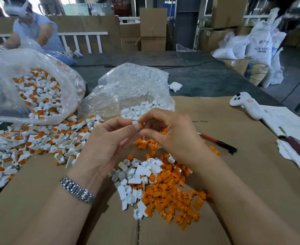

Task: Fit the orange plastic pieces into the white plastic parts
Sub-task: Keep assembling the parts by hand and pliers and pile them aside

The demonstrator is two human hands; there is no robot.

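1. At the far left a clear plastic bag (31, 82) lies open on its side, filled with white parts that already carry orange pieces; more of these joined parts (31, 147) spill out of it across the table (216, 82).
2. Just right of it, a second clear bag (133, 89) holds plain white parts.
3. The left hand (107, 147), with a metal watch (77, 190) on its wrist, is raised over the cardboard sheet (242, 174) and pinches a white plastic part (135, 122) between thumb and fingertips.
4. The right hand (170, 131) meets it fingertip to fingertip and pinches an orange plastic piece (141, 126), which touches the white part.
5. Below the hands, on the cardboard, lies a loose heap of white parts (137, 181), with a heap of orange pieces (170, 195) beside and partly under it.
6. Farther right lie a red and black pen (218, 143), a white handheld controller (246, 105), and an open notebook (290, 122).
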